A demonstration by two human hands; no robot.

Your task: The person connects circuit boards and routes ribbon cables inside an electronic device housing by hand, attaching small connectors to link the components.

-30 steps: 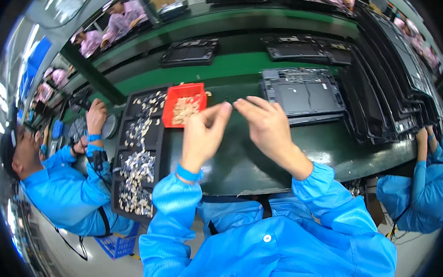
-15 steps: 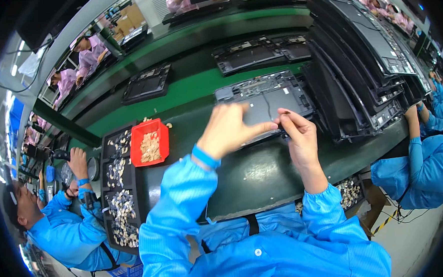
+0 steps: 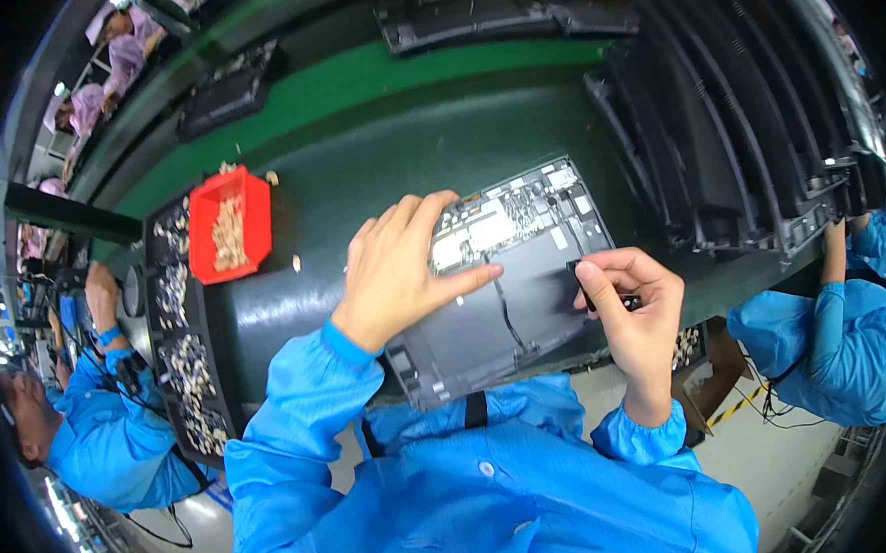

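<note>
An opened laptop base (image 3: 466, 325), with a bare circuit board along its far side and a dark cable across its middle, lies tilted in front of me, its near corner reaching the bench's front edge. My left hand (image 3: 393, 269) grips its far left side, thumb over the dark inner face and fingers along the edge. At the base's right side my right hand (image 3: 630, 302) pinches a small black part (image 3: 591, 294) between thumb and forefinger; its exact kind is too covered to make out.
A red bin (image 3: 198, 239) of small tan pieces stands at the left beside a black compartment tray (image 3: 220, 413) of small parts. Stacked dark laptop casings (image 3: 725, 121) rise at the right. More bases (image 3: 510, 18) lie beyond. Co-workers in blue sit on both sides.
The laptop base has come nearer to me and turned. My hands, close together before, have parted: the left onto the base, the right to its right side. The view has tilted downward.
</note>
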